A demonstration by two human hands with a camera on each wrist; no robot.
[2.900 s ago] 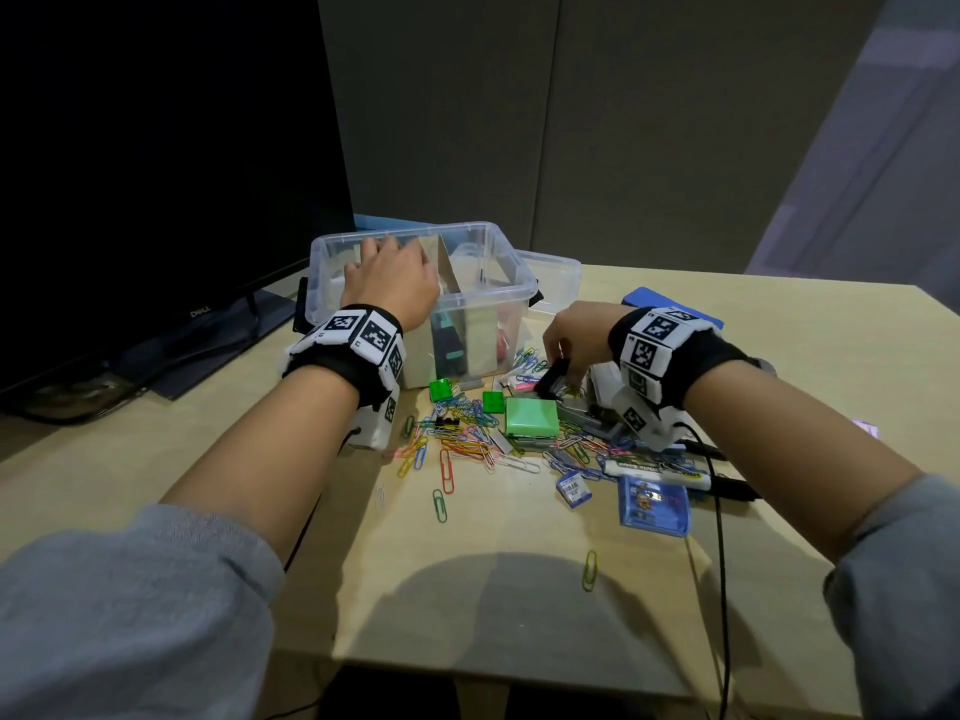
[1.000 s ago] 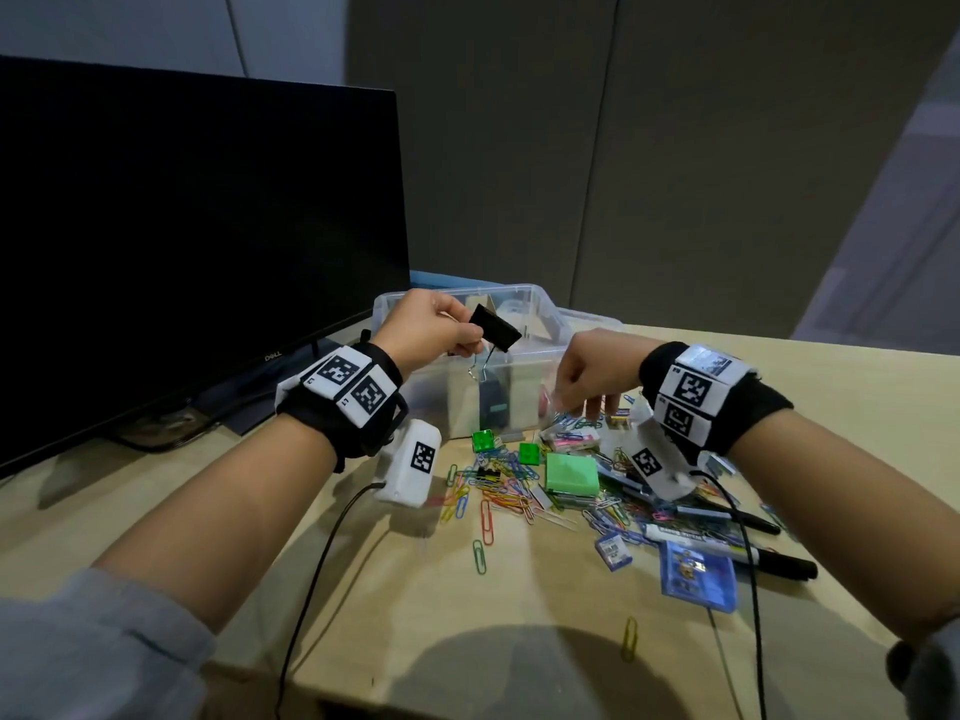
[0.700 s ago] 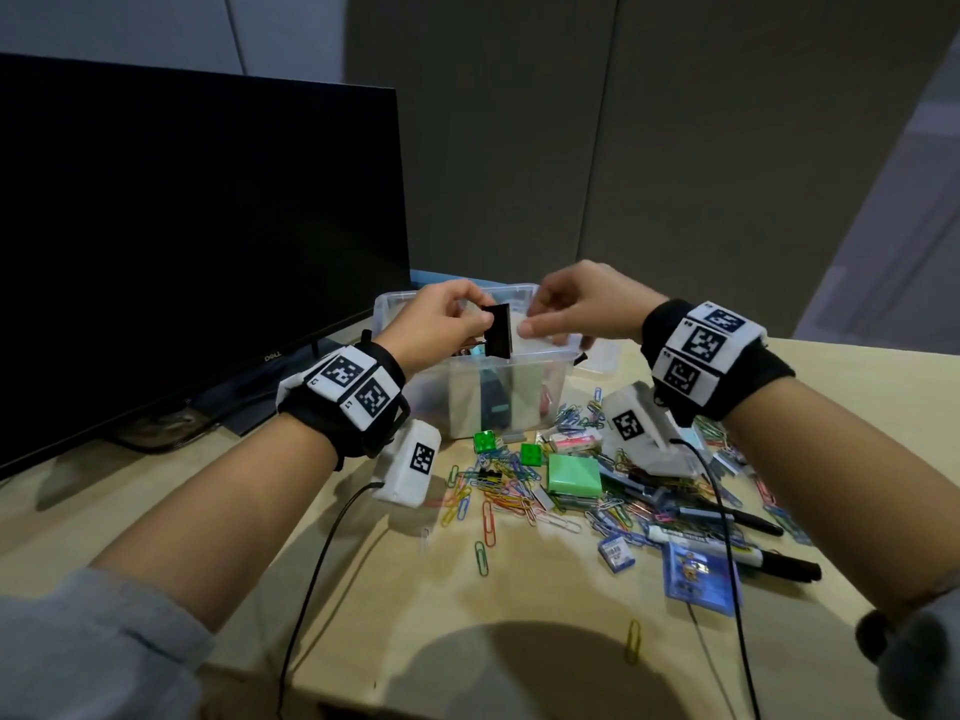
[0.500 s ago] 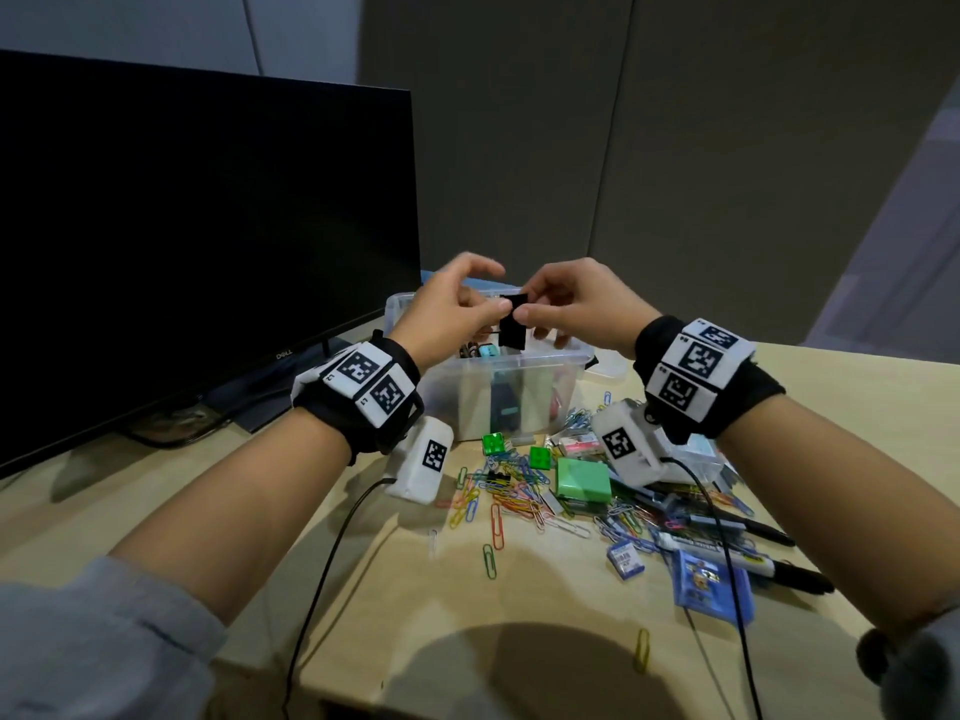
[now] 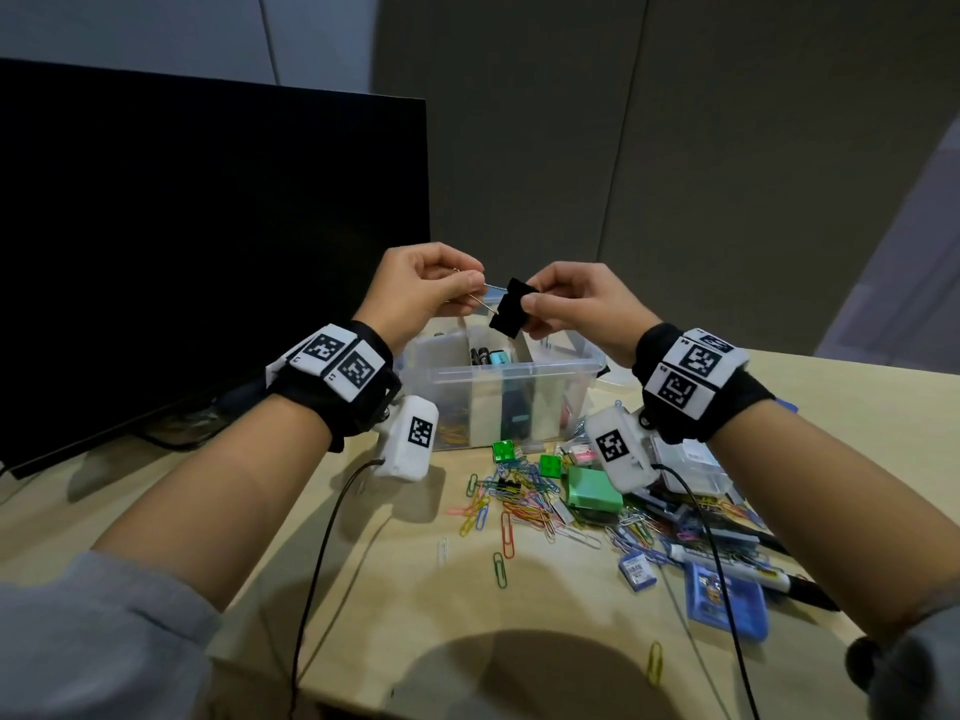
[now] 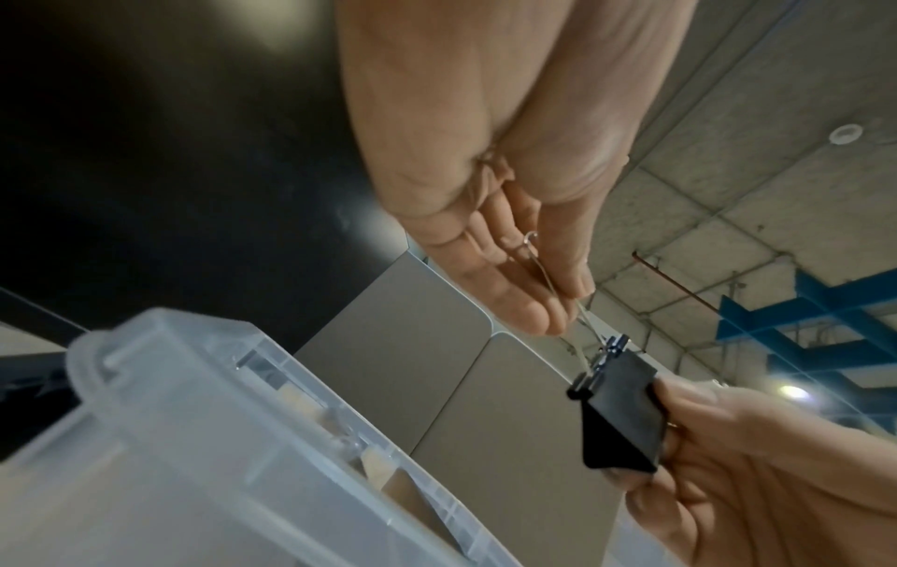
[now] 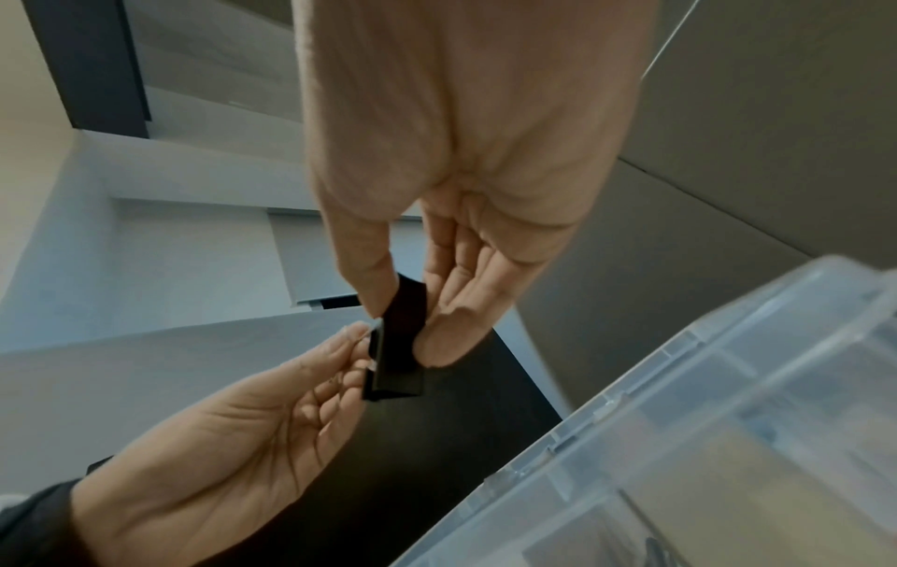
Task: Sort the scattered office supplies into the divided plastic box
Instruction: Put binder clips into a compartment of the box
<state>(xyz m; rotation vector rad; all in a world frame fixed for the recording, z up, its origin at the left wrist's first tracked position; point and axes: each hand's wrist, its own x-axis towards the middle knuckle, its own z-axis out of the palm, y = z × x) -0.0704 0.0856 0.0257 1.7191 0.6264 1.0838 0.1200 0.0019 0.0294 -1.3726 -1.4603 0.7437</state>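
Observation:
Both hands hold one black binder clip (image 5: 511, 308) in the air above the clear divided plastic box (image 5: 519, 374). My right hand (image 5: 540, 309) pinches the clip's black body (image 7: 400, 345) between thumb and fingers. My left hand (image 5: 462, 288) pinches its silver wire handles (image 6: 553, 284), pulled out to the left of the body (image 6: 621, 418). On the table in front of the box lies a heap of coloured paper clips (image 5: 519, 504), green blocks (image 5: 592, 488), markers (image 5: 748, 566) and small blue packets (image 5: 724, 600).
A black monitor (image 5: 208, 241) stands at the left behind the box. Wrist-camera cables (image 5: 322, 553) hang over the table's front. A yellow paper clip (image 5: 655, 661) lies alone near the front edge. The box (image 6: 194, 460) has cardboard dividers and several items inside.
The binder clip went from my right hand on the table to my left hand over the box. My right hand then rose to grip its body, and both hands lifted it higher.

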